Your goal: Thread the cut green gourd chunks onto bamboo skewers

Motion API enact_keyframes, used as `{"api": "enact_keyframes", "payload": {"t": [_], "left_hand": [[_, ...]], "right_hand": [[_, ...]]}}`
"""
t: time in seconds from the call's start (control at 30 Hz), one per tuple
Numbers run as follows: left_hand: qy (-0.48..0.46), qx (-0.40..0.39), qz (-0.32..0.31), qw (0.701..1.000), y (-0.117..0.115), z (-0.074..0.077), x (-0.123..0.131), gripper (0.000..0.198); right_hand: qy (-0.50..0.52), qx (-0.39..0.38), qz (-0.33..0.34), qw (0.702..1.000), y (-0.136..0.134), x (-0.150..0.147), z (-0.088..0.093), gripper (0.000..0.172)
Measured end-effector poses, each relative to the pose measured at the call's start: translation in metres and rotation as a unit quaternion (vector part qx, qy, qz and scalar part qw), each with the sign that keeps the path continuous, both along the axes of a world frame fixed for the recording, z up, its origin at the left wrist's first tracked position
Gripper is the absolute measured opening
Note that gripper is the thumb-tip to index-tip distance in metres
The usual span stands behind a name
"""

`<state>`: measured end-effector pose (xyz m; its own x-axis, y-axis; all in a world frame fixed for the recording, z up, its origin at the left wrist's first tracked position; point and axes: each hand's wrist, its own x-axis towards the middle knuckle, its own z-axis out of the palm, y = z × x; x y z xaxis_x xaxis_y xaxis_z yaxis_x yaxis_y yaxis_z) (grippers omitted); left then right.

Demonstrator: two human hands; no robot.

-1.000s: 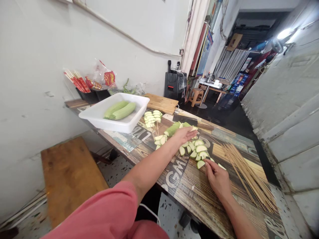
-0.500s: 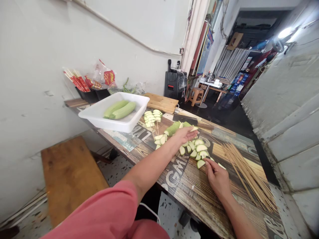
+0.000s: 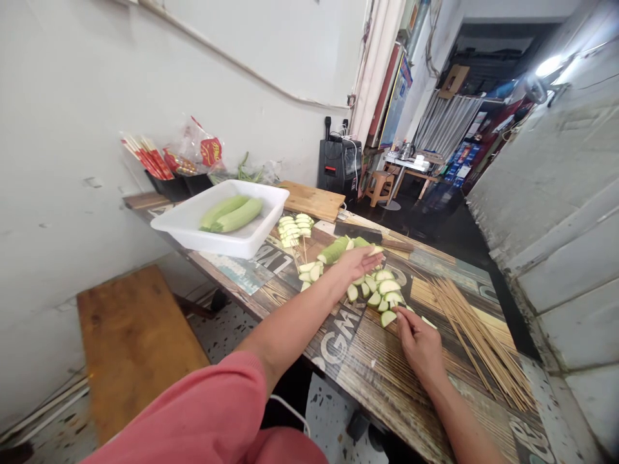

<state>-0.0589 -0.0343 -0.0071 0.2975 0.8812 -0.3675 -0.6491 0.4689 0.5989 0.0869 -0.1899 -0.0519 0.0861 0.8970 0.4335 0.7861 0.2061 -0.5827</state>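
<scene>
My left hand [image 3: 362,261] reaches over a pile of cut zucchini, palm partly turned up, with a pale zucchini slice [image 3: 376,250] at its fingertips. Closer to me, my right hand [image 3: 418,338] is closed in a pinch at the near end of a row of half-round slices [image 3: 388,286]. It seems to grip a thin skewer there, mostly hidden by fingers and slices. Loose half-round pieces [image 3: 353,293] lie between the hands. Behind my left hand rests a sliced zucchini [image 3: 333,250]. Finished zucchini skewers [image 3: 290,230] lie to the left.
A white tray [image 3: 181,223] holds two whole zucchinis [image 3: 236,216]. Bare bamboo skewers [image 3: 478,341] are spread on the right. A cleaver [image 3: 358,231] and a cutting board [image 3: 314,200] lie at the back. A wooden bench [image 3: 140,341] stands at the lower left.
Both hands keep nearly the same places and grips. The whole view has shifted very slightly; nothing has plainly been picked up or let go.
</scene>
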Motion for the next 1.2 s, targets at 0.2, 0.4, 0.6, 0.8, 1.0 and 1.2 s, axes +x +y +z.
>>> {"api": "enact_keyframes", "payload": {"t": [0.2,0.4,0.6,0.8,1.0,1.2], "left_hand": [[0.017,0.021,0.017,0.999,-0.0005,0.0,0.0011,0.003],[0.01,-0.001,0.003,1.0,-0.0027,0.0015,0.0016,0.002],[0.004,-0.009,-0.007,1.0,-0.0035,0.0016,0.0015,0.003],[0.004,0.001,-0.016,1.0,-0.0024,-0.0016,0.0035,0.004],[0.005,0.0,-0.014,1.0,-0.0012,-0.0033,0.0047,0.005],[-0.005,0.013,0.009,1.0,0.0007,-0.0025,0.0024,0.002]], "right_hand": [[-0.001,-0.003,0.001,1.0,0.0004,-0.0002,-0.0003,0.035],[0.001,0.0,0.002,1.0,-0.0004,-0.0008,0.0,0.034],[0.004,-0.005,0.001,1.0,-0.0005,-0.0006,0.0009,0.035],[0.02,-0.013,0.0,1.0,-0.0002,-0.0011,0.0035,0.035],[0.037,-0.032,0.001,0.999,0.002,-0.0028,0.0026,0.036],[0.045,-0.031,-0.001,0.999,0.0017,-0.0029,0.0042,0.037]]}}
